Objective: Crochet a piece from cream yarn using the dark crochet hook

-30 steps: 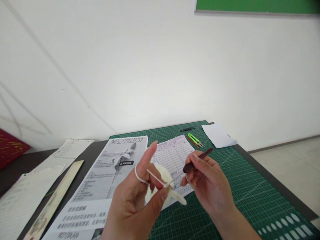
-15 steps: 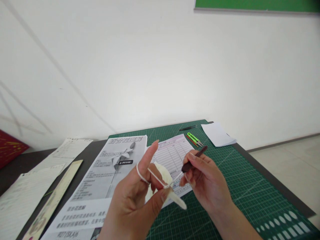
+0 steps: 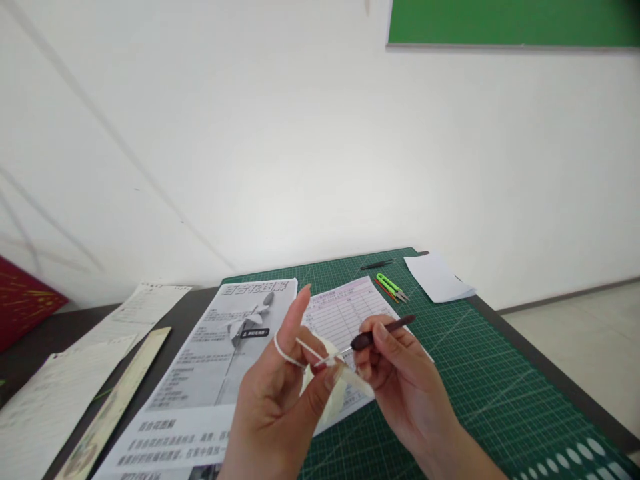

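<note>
Pinched between the thumb and fingers of my left hand (image 3: 280, 397) is a small cream crochet piece (image 3: 359, 381), its narrow end sticking out to the right. Cream yarn (image 3: 287, 356) loops around the raised left index finger and runs down to the pinch. My right hand (image 3: 407, 383) grips the dark brown handle of a crochet hook (image 3: 364, 340), pen-like. Its thin metal shaft points left and reaches the yarn above my left thumb; the exact stitch is too small to make out. Behind my left fingers, a pale cream ball of yarn (image 3: 333, 403) is partly hidden.
A green cutting mat (image 3: 480, 373) covers the table. On it lie a printed flower sheet (image 3: 200, 373), a ruled form (image 3: 345, 303), green thread snips (image 3: 389, 285), black tweezers (image 3: 376, 265) and white paper (image 3: 437, 277). Left are handwritten sheets (image 3: 55, 400) and a long pale strip (image 3: 115, 407).
The hook has shifted left, its shaft now lying across the yarn by my left index finger. My right hand has come closer to my left. The whole view has tilted slightly up.
</note>
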Available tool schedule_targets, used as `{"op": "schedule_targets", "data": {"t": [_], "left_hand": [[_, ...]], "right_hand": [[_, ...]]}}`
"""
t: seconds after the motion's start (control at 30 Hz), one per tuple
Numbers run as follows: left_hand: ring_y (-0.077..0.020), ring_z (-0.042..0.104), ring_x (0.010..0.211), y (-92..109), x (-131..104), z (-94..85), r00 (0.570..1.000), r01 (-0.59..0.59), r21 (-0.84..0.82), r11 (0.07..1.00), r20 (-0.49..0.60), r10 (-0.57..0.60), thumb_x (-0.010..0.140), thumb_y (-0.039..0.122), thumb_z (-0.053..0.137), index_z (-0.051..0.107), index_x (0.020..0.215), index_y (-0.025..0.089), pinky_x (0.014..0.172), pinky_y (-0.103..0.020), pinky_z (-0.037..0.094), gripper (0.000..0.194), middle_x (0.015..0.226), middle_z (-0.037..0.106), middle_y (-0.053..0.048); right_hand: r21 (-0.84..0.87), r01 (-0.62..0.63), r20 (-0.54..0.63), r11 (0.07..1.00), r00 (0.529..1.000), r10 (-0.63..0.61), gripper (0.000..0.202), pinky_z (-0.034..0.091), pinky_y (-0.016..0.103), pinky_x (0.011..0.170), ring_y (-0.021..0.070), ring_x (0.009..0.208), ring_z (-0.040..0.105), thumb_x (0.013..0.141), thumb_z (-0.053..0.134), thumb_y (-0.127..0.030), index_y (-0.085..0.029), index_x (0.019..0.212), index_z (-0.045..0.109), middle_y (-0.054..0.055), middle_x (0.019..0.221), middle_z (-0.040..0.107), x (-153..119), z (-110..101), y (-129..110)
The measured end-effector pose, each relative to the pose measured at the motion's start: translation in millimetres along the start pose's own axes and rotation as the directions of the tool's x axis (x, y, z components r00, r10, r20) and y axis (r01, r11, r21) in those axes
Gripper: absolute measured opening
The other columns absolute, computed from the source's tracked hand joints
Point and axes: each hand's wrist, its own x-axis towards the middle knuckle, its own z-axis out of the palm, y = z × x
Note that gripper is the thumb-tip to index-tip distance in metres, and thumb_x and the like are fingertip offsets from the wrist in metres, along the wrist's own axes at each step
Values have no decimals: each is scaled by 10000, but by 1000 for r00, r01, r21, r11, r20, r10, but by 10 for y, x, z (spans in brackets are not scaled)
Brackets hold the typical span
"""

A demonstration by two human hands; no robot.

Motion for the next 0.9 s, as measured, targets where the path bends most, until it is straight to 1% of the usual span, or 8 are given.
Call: {"op": "schedule_targets", "data": {"t": [0.13, 0.23, 0.4, 0.47, 0.6, 0.73, 0.83, 0.9], "left_hand": [[-82, 494, 676, -23, 7, 2, 1000, 14, -55, 998, 1, -14, 786, 182, 705, 536, 1290, 464, 674, -177, 424, 602, 720, 543, 51], [-90, 505, 687, -59, 23, -37, 1000, 17, -55, 998, 23, -15, 796, 181, 697, 501, 1319, 469, 650, -184, 422, 629, 728, 539, 45], [-97, 518, 659, -127, 57, -112, 994, -59, 22, 998, 95, 57, 823, 189, 669, 412, 1372, 489, 664, -225, 440, 677, 725, 548, 43], [-101, 513, 657, -122, 50, -99, 996, -64, 44, 997, 59, 62, 809, 184, 681, 417, 1372, 482, 676, -234, 440, 690, 708, 541, 48], [-113, 499, 659, -66, 14, -22, 998, -27, 55, 998, -54, 30, 778, 172, 697, 387, 1397, 459, 699, -252, 438, 750, 687, 532, 56], [-112, 504, 663, -30, 7, 34, 994, -13, 88, 996, -103, 22, 773, 180, 698, 315, 1428, 466, 678, -232, 431, 811, 695, 540, 62], [-105, 498, 645, -35, 16, 68, 990, 30, 60, 998, -138, -21, 770, 189, 707, 225, 1460, 453, 643, -211, 430, 881, 681, 529, 70], [-100, 496, 647, -51, 18, 92, 986, 55, 6, 998, -156, -53, 775, 195, 705, 220, 1462, 446, 655, -206, 430, 878, 666, 521, 74]], "right_hand": [[-19, 40, 21, 999, 999, -40, 114, 566, 119, 521, 70, 500, 668, 745, 788, -238, -147, 801, 746, 29, 621, 751, -30, 14, 12], [-41, 53, 41, 998, 998, -51, 106, 562, 117, 520, 69, 500, 666, 745, 788, -236, -154, 798, 749, 29, 620, 753, -34, 15, 14], [-91, 65, 32, 994, 998, -62, 106, 549, 115, 504, 73, 499, 670, 729, 797, -227, -158, 793, 750, 38, 625, 760, -26, 1, 12], [-109, 67, 20, 992, 998, -65, 111, 544, 114, 499, 74, 495, 669, 726, 799, -230, -158, 796, 750, 38, 620, 759, -26, -4, 10], [-132, 68, 22, 989, 998, -66, 119, 543, 115, 494, 78, 492, 672, 716, 805, -238, -159, 789, 753, 40, 616, 760, -24, -9, 15], [-173, 84, 17, 981, 996, -83, 149, 566, 155, 496, 97, 499, 677, 709, 808, -255, -164, 815, 757, 40, 621, 761, -22, -15, 34], [-206, 122, 3, 971, 992, -124, 159, 580, 177, 504, 109, 516, 684, 705, 810, -254, -160, 821, 757, 43, 627, 762, -15, -17, 50], [-192, 116, -19, 974, 992, -122, 170, 583, 178, 500, 109, 516, 684, 690, 821, -249, -157, 818, 757, 44, 627, 763, 3, -21, 56]]}}
